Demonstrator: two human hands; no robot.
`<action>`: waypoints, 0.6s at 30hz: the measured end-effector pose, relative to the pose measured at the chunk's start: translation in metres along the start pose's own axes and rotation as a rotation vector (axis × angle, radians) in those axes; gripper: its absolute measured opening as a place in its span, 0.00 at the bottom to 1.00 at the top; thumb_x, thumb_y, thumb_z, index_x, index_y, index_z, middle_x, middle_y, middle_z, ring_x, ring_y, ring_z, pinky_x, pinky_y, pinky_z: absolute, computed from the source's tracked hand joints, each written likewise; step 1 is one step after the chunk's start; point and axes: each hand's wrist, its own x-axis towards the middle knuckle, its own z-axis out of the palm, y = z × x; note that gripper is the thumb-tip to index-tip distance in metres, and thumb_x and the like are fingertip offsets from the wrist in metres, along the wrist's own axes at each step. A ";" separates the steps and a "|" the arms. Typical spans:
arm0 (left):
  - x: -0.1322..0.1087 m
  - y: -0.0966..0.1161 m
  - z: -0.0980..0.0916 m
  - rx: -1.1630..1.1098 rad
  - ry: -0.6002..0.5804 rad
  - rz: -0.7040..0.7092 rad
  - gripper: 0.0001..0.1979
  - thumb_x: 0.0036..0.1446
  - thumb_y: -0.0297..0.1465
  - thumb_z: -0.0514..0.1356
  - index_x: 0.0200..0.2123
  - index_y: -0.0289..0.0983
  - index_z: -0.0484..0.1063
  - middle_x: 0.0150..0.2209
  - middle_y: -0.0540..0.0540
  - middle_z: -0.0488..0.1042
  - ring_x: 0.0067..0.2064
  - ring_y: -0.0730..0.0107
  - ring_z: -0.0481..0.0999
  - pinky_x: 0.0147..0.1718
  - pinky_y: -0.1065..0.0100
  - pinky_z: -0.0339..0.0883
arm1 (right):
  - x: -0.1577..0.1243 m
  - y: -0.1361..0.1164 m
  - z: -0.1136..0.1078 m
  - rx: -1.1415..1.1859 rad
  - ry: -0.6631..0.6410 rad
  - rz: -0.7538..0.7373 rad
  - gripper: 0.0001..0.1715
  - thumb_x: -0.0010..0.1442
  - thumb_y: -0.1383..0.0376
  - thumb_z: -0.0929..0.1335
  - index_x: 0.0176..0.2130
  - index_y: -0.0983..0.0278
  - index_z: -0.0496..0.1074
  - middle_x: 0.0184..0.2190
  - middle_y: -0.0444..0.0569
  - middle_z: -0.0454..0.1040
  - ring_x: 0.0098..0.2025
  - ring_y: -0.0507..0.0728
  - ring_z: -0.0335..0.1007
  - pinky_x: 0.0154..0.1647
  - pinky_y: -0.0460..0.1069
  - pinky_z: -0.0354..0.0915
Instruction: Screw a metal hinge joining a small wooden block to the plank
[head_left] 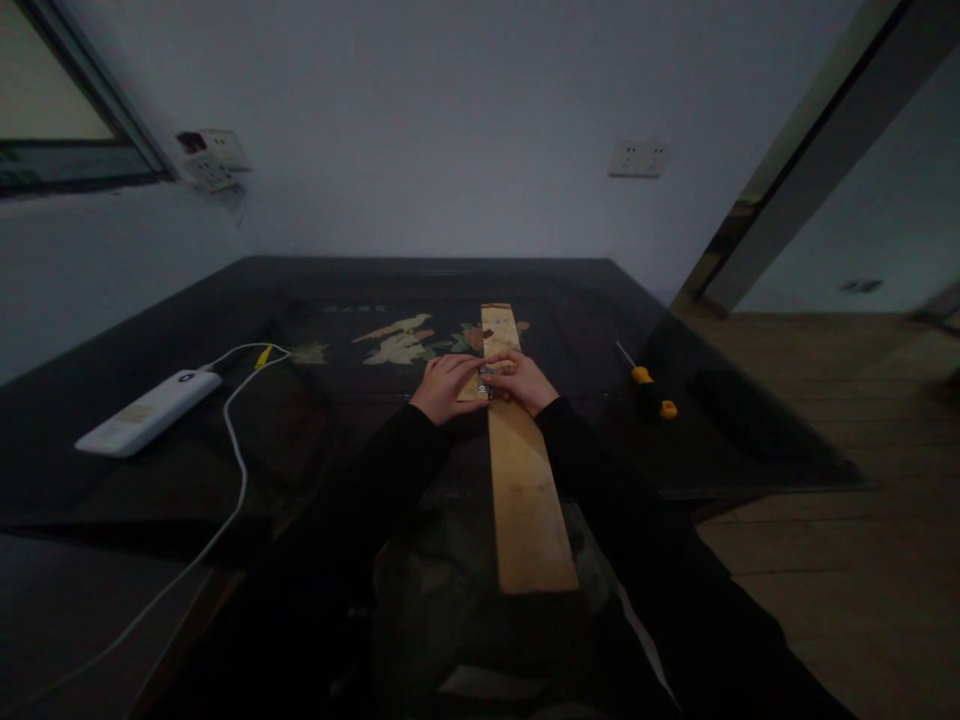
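A long pale wooden board point(525, 500) lies lengthwise across the table's front edge, its near end sticking out towards me. My left hand point(444, 388) is closed around a small piece of wood point(468, 386) beside the board's left edge. Where the two pieces meet sits a small shiny metal part point(484, 380), which looks like a hinge. Fingers of my right hand point(527, 382) are bent over the board and pinch at this metal part. Both thumbs are close together. The fingers partly hide the metal, and its fine details are too dark to make out.
A yellow and black screwdriver point(645, 380) lies to the right on the dark table point(360, 440). At the left rests a white power bank point(150, 412) with a white cable point(238, 450) trailing off the front edge. Wall sockets point(637, 158) are behind.
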 end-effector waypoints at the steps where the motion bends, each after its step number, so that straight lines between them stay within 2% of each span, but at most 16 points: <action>1: 0.000 0.000 0.000 0.012 0.002 0.000 0.31 0.50 0.45 0.64 0.57 0.42 0.65 0.54 0.41 0.70 0.55 0.54 0.66 0.54 0.55 0.54 | 0.000 0.001 0.001 -0.008 0.006 -0.011 0.26 0.37 0.64 0.77 0.36 0.64 0.66 0.16 0.36 0.69 0.14 0.45 0.58 0.13 0.41 0.52; 9: 0.001 0.003 -0.001 0.065 0.032 0.034 0.32 0.50 0.44 0.64 0.57 0.41 0.65 0.54 0.40 0.70 0.56 0.52 0.66 0.55 0.54 0.52 | 0.001 0.003 0.003 -0.035 0.048 -0.078 0.23 0.39 0.62 0.76 0.35 0.62 0.66 0.16 0.33 0.64 0.16 0.45 0.59 0.15 0.41 0.53; 15: 0.000 0.003 -0.001 0.077 0.032 0.019 0.31 0.50 0.42 0.64 0.57 0.42 0.65 0.55 0.40 0.69 0.56 0.51 0.65 0.56 0.52 0.51 | 0.002 0.006 0.005 -0.029 0.090 -0.126 0.21 0.38 0.63 0.75 0.33 0.63 0.68 0.17 0.34 0.64 0.22 0.47 0.64 0.26 0.43 0.62; 18: 0.000 0.003 -0.001 0.076 0.036 0.017 0.31 0.50 0.42 0.64 0.57 0.41 0.65 0.55 0.40 0.69 0.56 0.51 0.65 0.56 0.52 0.51 | 0.003 0.006 0.006 -0.056 0.104 -0.163 0.19 0.38 0.64 0.75 0.32 0.63 0.68 0.17 0.34 0.65 0.21 0.46 0.62 0.27 0.43 0.61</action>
